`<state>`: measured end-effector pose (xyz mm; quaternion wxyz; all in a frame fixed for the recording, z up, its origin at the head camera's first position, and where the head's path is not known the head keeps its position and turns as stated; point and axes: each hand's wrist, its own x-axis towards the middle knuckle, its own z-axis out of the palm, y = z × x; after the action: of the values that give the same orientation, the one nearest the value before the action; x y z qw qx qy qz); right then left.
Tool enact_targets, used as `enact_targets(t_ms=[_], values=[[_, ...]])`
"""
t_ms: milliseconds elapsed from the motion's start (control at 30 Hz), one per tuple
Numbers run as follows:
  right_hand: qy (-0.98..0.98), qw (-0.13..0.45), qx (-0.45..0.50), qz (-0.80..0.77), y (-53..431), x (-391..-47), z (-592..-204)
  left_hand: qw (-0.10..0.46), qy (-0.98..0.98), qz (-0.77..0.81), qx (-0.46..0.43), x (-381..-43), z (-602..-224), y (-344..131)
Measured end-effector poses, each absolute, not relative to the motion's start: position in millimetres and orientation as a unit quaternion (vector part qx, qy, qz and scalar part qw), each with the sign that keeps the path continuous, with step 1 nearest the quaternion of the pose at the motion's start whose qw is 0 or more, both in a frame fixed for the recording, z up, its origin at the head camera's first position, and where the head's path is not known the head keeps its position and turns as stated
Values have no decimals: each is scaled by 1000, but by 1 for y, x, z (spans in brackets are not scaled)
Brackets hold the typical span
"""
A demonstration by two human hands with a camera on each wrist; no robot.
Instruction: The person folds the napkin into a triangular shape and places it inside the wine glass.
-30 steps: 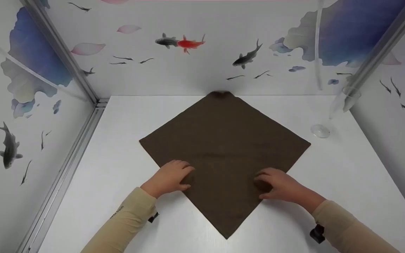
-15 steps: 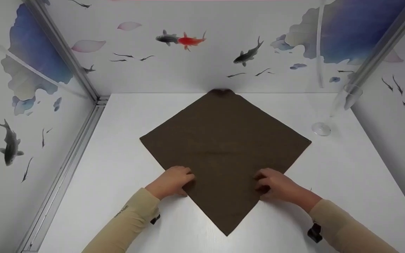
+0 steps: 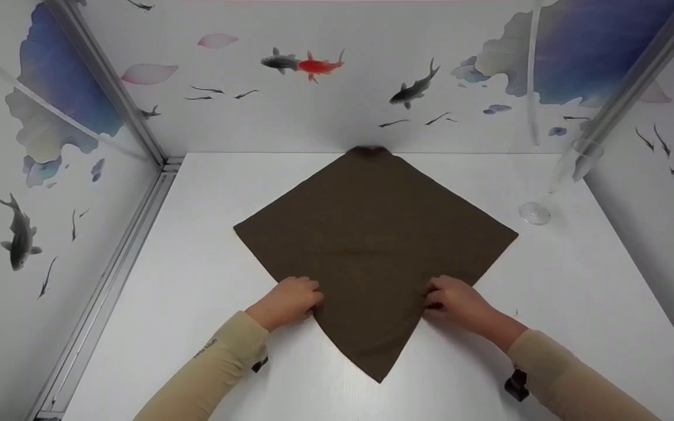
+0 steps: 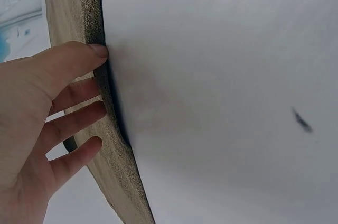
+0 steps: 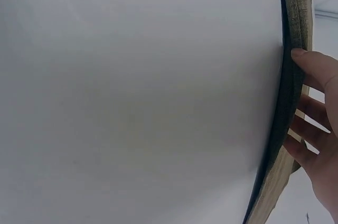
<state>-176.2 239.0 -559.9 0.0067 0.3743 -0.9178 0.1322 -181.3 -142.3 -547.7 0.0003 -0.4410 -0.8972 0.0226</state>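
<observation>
A brown cloth lies spread like a diamond on the white table, one corner pointing toward me and the far corner against the back wall. On its lower left edge, my left hand pinches the cloth between thumb and fingers. My right hand does the same on the lower right edge. The left wrist view has the thumb on the cloth's edge, fingers on the other side. In the right wrist view the thumb presses the edge, which is slightly raised. Between the hands the near part of the cloth bows a little.
A clear stemmed glass stands at the back right of the white table. Walls printed with fish and petals enclose the table at the back and both sides, with a metal rail along the left.
Both hands have closed their thumbs and fingers on the cloth's lower edges. The near corner has drawn slightly away from me and its edges now curve.
</observation>
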Motion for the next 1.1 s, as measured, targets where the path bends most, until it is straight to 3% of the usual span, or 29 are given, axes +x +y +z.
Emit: enact_targets(t_ms=[367,767,1100], values=[[-926,37,338,163,236,-177,-557,6,-905,3,-425,-183,-546,-140],[-901,70,396,161,238,-189,-552,-19,-910,-50,-411,-191,-539,-140],[-920,17,328,212,240,-192,-550,-9,-913,-50,-405,-196,-535,-141]])
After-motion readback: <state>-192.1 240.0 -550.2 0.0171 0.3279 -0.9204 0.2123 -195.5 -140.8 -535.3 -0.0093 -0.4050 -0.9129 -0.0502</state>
